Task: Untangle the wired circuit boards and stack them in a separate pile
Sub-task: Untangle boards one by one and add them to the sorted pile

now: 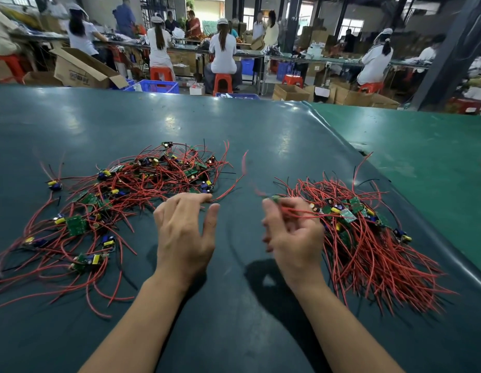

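A tangled heap of small green circuit boards with red wires (142, 181) spreads over the left half of the dark green table (260, 146). On the right lies a neater pile of boards (368, 238), its red wires fanned toward me. My left hand (184, 232) hovers open, fingers spread, its fingertips at the near edge of the tangled heap. My right hand (293, 232) is blurred and pinches a small green board with red wires (275, 199) at the left edge of the right pile.
A lighter green table surface (422, 146) adjoins on the right, with a raised seam between. Beyond the far edge sit cardboard boxes (80, 68), blue crates (156, 86) and red stools (223, 82), with several people working at long benches.
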A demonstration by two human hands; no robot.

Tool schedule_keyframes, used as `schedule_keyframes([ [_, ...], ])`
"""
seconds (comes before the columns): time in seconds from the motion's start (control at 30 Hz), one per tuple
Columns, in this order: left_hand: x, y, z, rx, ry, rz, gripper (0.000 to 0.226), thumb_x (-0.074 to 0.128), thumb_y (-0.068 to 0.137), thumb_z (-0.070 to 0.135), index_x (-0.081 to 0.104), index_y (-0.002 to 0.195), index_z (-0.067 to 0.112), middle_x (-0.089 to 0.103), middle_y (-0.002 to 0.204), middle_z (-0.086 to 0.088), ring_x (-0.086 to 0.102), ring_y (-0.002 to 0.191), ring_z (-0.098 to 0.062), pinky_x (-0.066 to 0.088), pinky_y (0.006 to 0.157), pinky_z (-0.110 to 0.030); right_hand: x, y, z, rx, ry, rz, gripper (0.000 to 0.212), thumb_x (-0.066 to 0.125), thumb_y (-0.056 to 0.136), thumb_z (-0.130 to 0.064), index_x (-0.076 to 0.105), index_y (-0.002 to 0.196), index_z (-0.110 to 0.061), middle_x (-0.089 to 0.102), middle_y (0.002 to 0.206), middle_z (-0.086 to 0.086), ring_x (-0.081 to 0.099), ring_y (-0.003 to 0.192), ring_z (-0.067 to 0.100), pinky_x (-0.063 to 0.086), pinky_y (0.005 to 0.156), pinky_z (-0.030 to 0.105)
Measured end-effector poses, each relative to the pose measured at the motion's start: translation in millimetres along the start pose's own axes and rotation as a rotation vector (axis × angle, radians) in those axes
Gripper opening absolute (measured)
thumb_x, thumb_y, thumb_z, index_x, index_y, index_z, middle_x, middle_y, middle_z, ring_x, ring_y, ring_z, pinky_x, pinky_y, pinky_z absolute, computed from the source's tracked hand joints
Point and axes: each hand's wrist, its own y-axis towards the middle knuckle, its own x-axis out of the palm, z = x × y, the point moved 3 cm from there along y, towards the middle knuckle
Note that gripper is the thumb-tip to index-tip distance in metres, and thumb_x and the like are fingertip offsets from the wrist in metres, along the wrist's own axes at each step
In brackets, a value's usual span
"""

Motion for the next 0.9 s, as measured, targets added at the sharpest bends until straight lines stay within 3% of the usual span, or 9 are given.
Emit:
schedule_keyframes([
  [0.13, 7.2, -1.8, -10.2, -0.162, 0.078, -0.108, 0.048, 0.033, 0.096, 0.048, 0.067, 0.101, 0.015, 0.065, 0.105, -0.003, 0.05, 0.112, -0.029, 0.027, 0.095, -0.041, -30.1, 22.1, 0.8, 0.247, 0.474, 0.381, 0.021, 0.069, 0.091, -0.029, 0.051, 0.092, -0.019, 0.059, 0.062, 0.002, 0.05, 0.039, 0.011, 0.035, 0.033, 0.02],
  [0.23, 15.2, -3.1, -13.6, -0.155, 0.177, -0.164, 0.038, 0.044, 0.094, 0.046, 0.066, 0.105, 0.016, 0.063, 0.109, -0.003, 0.047, 0.116, -0.028, 0.024, 0.097, -0.04, -32.1, 24.8, 11.6, 0.487, 0.575, 0.413, 0.02, 0.064, 0.094, -0.031, 0.052, 0.093, -0.015, 0.059, 0.067, 0.002, 0.049, 0.042, 0.008, 0.033, 0.035, 0.018],
  [0.33, 16.6, -2.2, -17.7, -0.176, 0.218, -0.148, 0.026, 0.06, 0.093, 0.035, 0.065, 0.11, 0.016, 0.061, 0.115, -0.005, 0.044, 0.119, -0.028, 0.025, 0.097, -0.042, -21.4, 20.0, 17.8, 0.628, 0.553, 0.294, 0.023, 0.06, 0.097, -0.031, 0.059, 0.084, -0.013, 0.056, 0.055, -0.002, 0.046, 0.04, 0.006, 0.032, 0.035, 0.016],
  [0.4, 15.5, -1.2, -24.9, -0.226, 0.251, -0.166, 0.034, 0.061, 0.092, 0.033, 0.062, 0.12, 0.015, 0.057, 0.126, -0.007, 0.04, 0.125, -0.028, 0.027, 0.1, -0.044, -13.2, 14.8, 19.8, 0.689, 0.444, 0.154, 0.025, 0.059, 0.097, -0.027, 0.06, 0.078, -0.012, 0.053, 0.053, -0.003, 0.045, 0.039, 0.006, 0.031, 0.034, 0.016],
  [0.53, 21.3, 4.8, -39.4, -0.336, 0.326, -0.416, 0.057, 0.044, 0.099, 0.042, 0.031, 0.151, 0.022, 0.028, 0.158, -0.002, 0.022, 0.141, -0.025, 0.022, 0.112, -0.045, 3.6, 2.0, 20.3, 0.549, 0.087, -0.136, 0.023, 0.062, 0.095, -0.022, 0.061, 0.077, -0.009, 0.055, 0.054, -0.001, 0.045, 0.039, 0.011, 0.032, 0.034, 0.019],
  [0.63, 26.5, 5.5, -39.4, -0.294, 0.329, -0.469, 0.045, 0.042, 0.1, 0.039, 0.048, 0.14, 0.019, 0.044, 0.147, -0.001, 0.034, 0.133, -0.025, 0.027, 0.108, -0.04, 11.6, -4.0, 19.9, 0.469, -0.022, -0.239, 0.023, 0.063, 0.095, -0.024, 0.062, 0.077, -0.01, 0.058, 0.054, -0.001, 0.046, 0.04, 0.012, 0.034, 0.035, 0.021],
  [0.73, 18.1, 11.4, -37.2, -0.284, 0.186, -0.303, 0.031, 0.056, 0.095, 0.022, 0.063, 0.121, 0.008, 0.06, 0.123, -0.011, 0.047, 0.115, -0.031, 0.036, 0.1, -0.04, 10.8, -3.6, 19.9, 0.461, -0.056, -0.254, 0.023, 0.062, 0.095, -0.023, 0.063, 0.076, -0.011, 0.058, 0.054, -0.001, 0.046, 0.04, 0.013, 0.034, 0.035, 0.021],
  [0.8, 16.4, 14.9, -37.2, -0.24, 0.212, -0.278, 0.033, 0.057, 0.094, 0.017, 0.06, 0.125, 0.008, 0.059, 0.126, -0.01, 0.047, 0.118, -0.031, 0.035, 0.101, -0.04, 11.0, -3.1, 20.5, 0.463, -0.066, -0.253, 0.023, 0.062, 0.095, -0.023, 0.063, 0.075, -0.012, 0.058, 0.055, -0.001, 0.046, 0.041, 0.013, 0.034, 0.035, 0.021],
  [0.9, 24.6, 24.7, -37.4, -0.227, 0.188, -0.378, 0.042, 0.052, 0.097, 0.018, 0.05, 0.137, 0.007, 0.047, 0.143, -0.01, 0.04, 0.131, -0.03, 0.03, 0.11, -0.04, 12.5, -1.9, 22.4, 0.456, -0.093, -0.268, 0.022, 0.062, 0.095, -0.023, 0.064, 0.076, -0.011, 0.058, 0.055, -0.001, 0.046, 0.042, 0.013, 0.033, 0.036, 0.021],
])
